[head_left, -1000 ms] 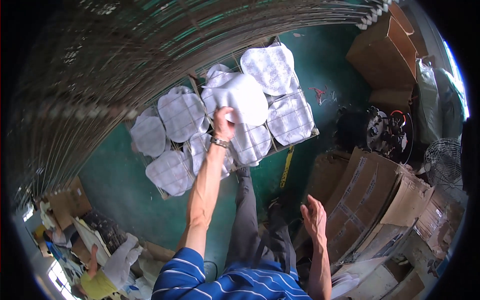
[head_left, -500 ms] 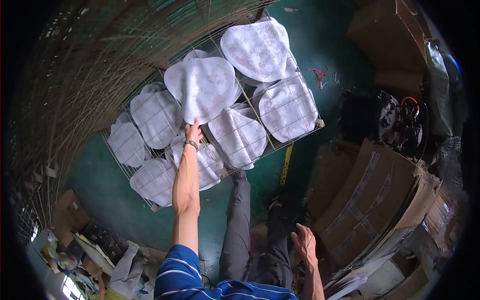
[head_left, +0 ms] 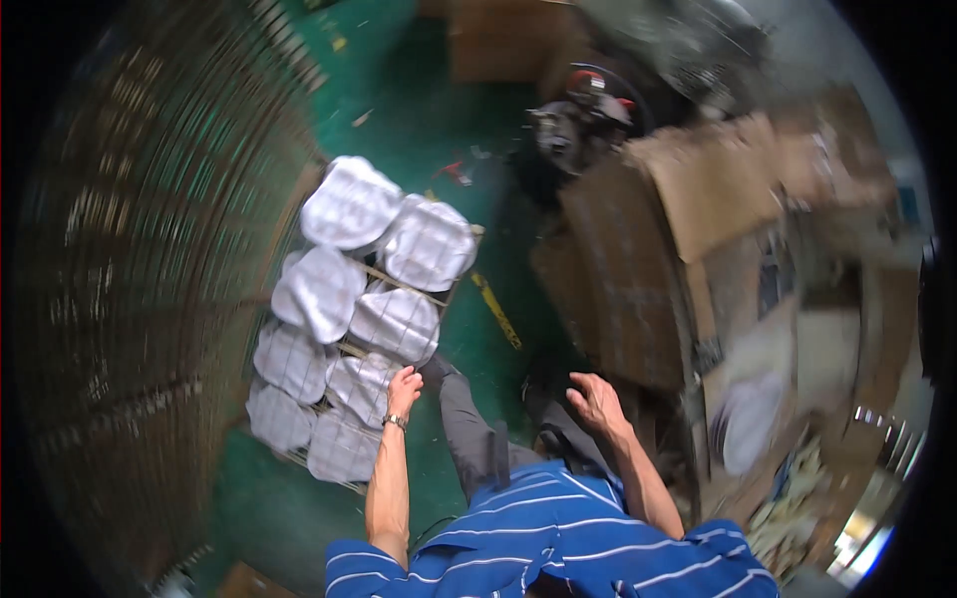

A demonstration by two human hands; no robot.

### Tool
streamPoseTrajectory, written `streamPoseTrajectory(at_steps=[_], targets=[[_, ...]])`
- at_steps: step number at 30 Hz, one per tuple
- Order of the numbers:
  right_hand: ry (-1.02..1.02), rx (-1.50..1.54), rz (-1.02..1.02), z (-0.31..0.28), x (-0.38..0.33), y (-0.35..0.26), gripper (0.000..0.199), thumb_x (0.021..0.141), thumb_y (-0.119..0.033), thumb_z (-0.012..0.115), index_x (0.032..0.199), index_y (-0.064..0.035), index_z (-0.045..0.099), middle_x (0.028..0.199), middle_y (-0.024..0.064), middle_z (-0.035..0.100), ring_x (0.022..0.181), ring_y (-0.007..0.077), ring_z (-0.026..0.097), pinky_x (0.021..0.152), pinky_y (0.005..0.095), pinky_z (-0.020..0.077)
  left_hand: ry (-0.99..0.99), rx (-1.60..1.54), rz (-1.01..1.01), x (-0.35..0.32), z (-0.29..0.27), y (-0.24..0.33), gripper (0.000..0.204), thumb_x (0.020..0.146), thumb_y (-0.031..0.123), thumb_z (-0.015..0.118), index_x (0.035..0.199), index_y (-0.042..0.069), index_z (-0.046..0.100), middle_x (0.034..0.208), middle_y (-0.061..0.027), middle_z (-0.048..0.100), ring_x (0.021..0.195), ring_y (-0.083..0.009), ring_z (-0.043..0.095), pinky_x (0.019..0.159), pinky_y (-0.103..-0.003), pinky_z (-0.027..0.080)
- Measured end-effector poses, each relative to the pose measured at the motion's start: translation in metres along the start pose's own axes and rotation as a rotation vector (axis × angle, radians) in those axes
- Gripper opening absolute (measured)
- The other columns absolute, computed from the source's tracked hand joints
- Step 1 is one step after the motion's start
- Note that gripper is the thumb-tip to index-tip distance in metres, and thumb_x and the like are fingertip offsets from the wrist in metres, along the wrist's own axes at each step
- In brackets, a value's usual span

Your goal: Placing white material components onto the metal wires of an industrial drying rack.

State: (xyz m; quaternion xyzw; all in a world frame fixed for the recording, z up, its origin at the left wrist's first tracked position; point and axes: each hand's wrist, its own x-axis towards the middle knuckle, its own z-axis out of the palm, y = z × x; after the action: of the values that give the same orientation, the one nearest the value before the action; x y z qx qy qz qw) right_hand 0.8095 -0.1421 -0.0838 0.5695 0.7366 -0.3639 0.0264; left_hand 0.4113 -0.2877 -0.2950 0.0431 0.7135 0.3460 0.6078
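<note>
— So, starting at the left: what's over there?

— A big curved stack of wire racks (head_left: 150, 299), blurred. Just beside it a wire tray (head_left: 344, 349) lies on the green floor (head_left: 419, 130), laid out with white moulded pads (head_left: 349, 204) in two rows, each touching its neighbour.

— And the left hand?

— The left hand (head_left: 403, 391) rests on the near part of that tray, at the edge of one of the white pads. Whether the fingers are curled on the pad or only lie on it, I cannot tell; the frame is smeared. A watch or band sits on the wrist.

— What step would you say that is?

— My guess: handling or seating a pad on the tray. A next move there would call for a firm pinch on a pad's rim without dragging the ones beside it.

— The right hand?

— The right hand (head_left: 596, 402) hangs free, fingers loosely spread, holding nothing, above the person's dark trouser legs (head_left: 469, 439).

— What crowds the place?

— A yellow strip (head_left: 496, 311) on the floor beside the tray, then cardboard boxes (head_left: 688, 209) close on the right, and a dark machine with red parts (head_left: 583, 110) beyond. The boxes leave little room to step that way.
</note>
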Motion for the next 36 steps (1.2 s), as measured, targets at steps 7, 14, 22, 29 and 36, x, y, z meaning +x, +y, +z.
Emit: streamPoseTrajectory(at_steps=[7,14,22,29,36], targets=[[0.257,0.164,0.268,-0.066,-0.077,0.087,0.042,0.090,-0.028,0.063,0.122,-0.0017,0.066,0.116,0.0208,0.068,0.110,0.0374,0.063,0.096,0.0444,0.0500,-0.142,0.102,0.078,-0.089,0.097,0.068,0.051,0.097,0.020,0.066,0.141,0.002,0.048,0.121,-0.0124,0.066,0.100,-0.0184,0.068,0.079,-0.030,0.058],[0.640,0.300,0.539,-0.071,-0.145,0.162,0.036,0.088,-0.030,0.065,0.114,-0.0041,0.069,0.107,0.0198,0.069,0.106,0.0375,0.064,0.093,0.0462,0.0515,-0.404,0.291,0.139,-0.142,0.200,0.111,0.054,0.095,0.024,0.069,0.139,0.000,0.051,0.121,-0.0135,0.065,0.109,-0.0220,0.065,0.088,-0.034,0.054],[1.165,0.192,0.890,-0.102,-0.219,0.263,0.027,0.086,-0.025,0.072,0.102,-0.0027,0.070,0.096,0.0176,0.068,0.093,0.0373,0.064,0.082,0.0464,0.0515,-0.506,0.491,0.150,-0.178,0.288,0.124,0.049,0.097,0.026,0.067,0.136,0.001,0.052,0.116,-0.0103,0.067,0.102,-0.0193,0.067,0.087,-0.034,0.055],[1.234,-0.051,1.097,-0.136,-0.246,0.349,0.032,0.082,-0.026,0.078,0.105,-0.0047,0.070,0.099,0.0136,0.066,0.095,0.0344,0.061,0.083,0.0457,0.0496,-0.518,0.562,0.125,-0.194,0.315,0.118,0.049,0.098,0.028,0.066,0.136,0.001,0.052,0.120,-0.0130,0.066,0.106,-0.0224,0.066,0.090,-0.037,0.056],[1.140,-0.050,1.128,-0.147,-0.258,0.398,0.037,0.078,-0.030,0.081,0.107,-0.0088,0.070,0.100,0.0127,0.066,0.101,0.0333,0.059,0.086,0.0468,0.0472,-0.457,0.558,0.081,-0.204,0.322,0.108,0.047,0.098,0.022,0.066,0.137,0.001,0.053,0.117,-0.0097,0.067,0.103,-0.0180,0.066,0.087,-0.032,0.054]])
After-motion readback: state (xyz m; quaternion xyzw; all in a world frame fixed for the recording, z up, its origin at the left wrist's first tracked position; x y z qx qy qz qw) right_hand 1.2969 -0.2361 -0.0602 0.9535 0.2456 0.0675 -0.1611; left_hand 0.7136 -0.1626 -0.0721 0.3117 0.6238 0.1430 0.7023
